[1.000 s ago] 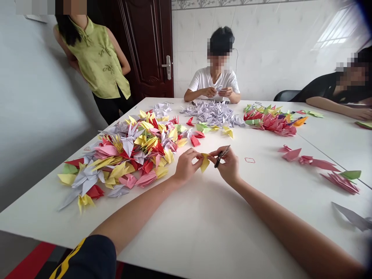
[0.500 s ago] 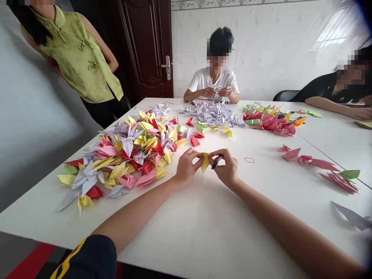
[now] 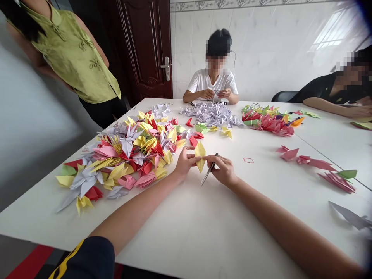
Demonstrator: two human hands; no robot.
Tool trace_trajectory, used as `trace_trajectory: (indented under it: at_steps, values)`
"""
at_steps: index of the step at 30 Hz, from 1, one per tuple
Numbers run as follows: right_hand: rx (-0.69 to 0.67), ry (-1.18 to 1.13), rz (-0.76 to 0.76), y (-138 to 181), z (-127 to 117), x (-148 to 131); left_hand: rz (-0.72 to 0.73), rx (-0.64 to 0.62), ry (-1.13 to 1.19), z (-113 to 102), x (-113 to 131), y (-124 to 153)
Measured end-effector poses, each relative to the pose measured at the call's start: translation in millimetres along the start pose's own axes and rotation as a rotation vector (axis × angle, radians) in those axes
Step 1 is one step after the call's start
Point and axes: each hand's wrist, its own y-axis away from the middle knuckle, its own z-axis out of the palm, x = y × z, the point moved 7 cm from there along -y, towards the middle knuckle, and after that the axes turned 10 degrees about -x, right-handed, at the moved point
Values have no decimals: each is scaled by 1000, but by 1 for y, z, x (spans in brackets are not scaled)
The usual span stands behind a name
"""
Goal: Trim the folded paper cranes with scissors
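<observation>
A yellow folded paper piece (image 3: 200, 155) stands upright between my two hands over the white table (image 3: 209, 228). My left hand (image 3: 183, 163) pinches its left side with closed fingers. On its right side, my right hand (image 3: 222, 169) has its fingers closed on the paper and also holds small scissors (image 3: 208, 173), blades pointing down toward the table. A big pile of coloured folded paper pieces (image 3: 128, 151) lies just left of my left hand.
A person in white sits at the far side folding paper behind a lilac pile (image 3: 210, 113). A red and green pile (image 3: 270, 120) and loose pink pieces (image 3: 316, 164) lie right. A person in black sits at right; one in green stands at left by the door.
The yellow piece has turned upright and risen a little. The scissors swung from pointing up and right to pointing down and left. The standing person in green shifted left.
</observation>
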Motion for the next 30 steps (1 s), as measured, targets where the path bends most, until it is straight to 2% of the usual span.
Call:
trace_trajectory:
  at_steps: [2, 5, 7, 10, 16, 21, 30]
  values:
    - [52, -61, 141, 0, -3, 6, 33, 26, -27, -4, 1, -1]
    - [182, -255, 448, 5, -9, 23, 76, 55, -61, -8, 4, -1]
    - [202, -402, 615, 7, -6, 31, 95, 58, -79, -7, 6, 0]
    - [191, -576, 740, 7, 1, 35, 102, 23, -60, -1, 7, 2]
    - [202, -719, 749, 3, 6, 28, 22, -35, 125, 2, -4, -2]
    - [170, -660, 721, 4, 9, 26, -21, -49, 203, 2, -9, -4]
    - [144, -541, 637, 0, 6, 21, -25, -97, 172, 9, -5, 0]
